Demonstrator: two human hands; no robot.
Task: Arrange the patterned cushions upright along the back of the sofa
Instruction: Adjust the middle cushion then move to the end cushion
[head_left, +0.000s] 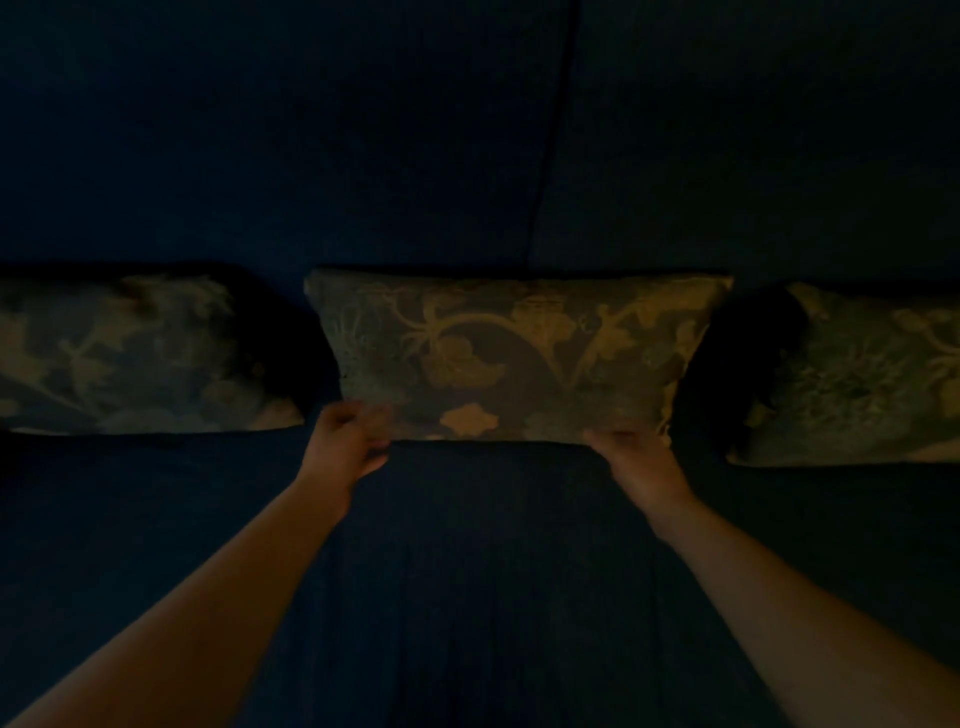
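Both hands grip the lower corners of the middle leaf-patterned rectangular fabric cushion (514, 358): left hand (349, 437) and right hand (631, 451) closed on it, its long axis running across between them.

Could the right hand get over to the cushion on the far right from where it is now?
Probably yes. The right hand is at the bottom corner of the middle cushion, and only bare sofa seat lies between it and the right cushion. It would first have to leave the middle cushion.
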